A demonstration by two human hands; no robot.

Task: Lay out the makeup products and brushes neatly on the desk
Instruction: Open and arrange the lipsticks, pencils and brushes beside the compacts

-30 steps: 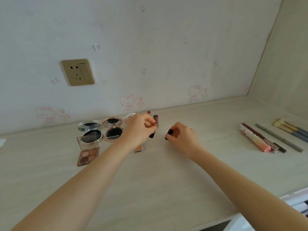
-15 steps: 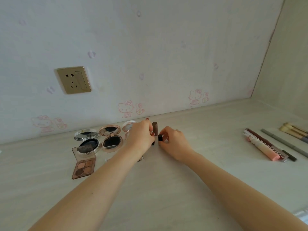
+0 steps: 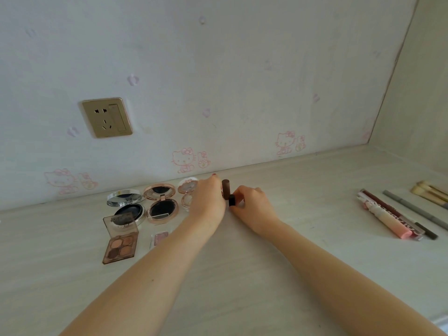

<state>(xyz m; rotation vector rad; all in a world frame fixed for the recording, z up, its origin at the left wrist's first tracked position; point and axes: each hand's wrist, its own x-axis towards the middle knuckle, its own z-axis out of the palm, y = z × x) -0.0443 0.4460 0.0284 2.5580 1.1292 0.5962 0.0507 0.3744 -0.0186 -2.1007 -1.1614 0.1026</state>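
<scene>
Near the back edge of the pale wood-grain surface [image 3: 242, 275], my right grip [image 3: 252, 204] pinches a small black cylindrical lipstick tube [image 3: 231, 200] standing beside a taller brown tube [image 3: 225, 189]. My left grip [image 3: 208, 200] curls around something (what, I cannot tell), just right of the open round compacts [image 3: 161, 202].

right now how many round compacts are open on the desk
3: silver compact far left, rose-gold compact beside it, small pink compact partly behind the left hand; more may be hidden.
</scene>
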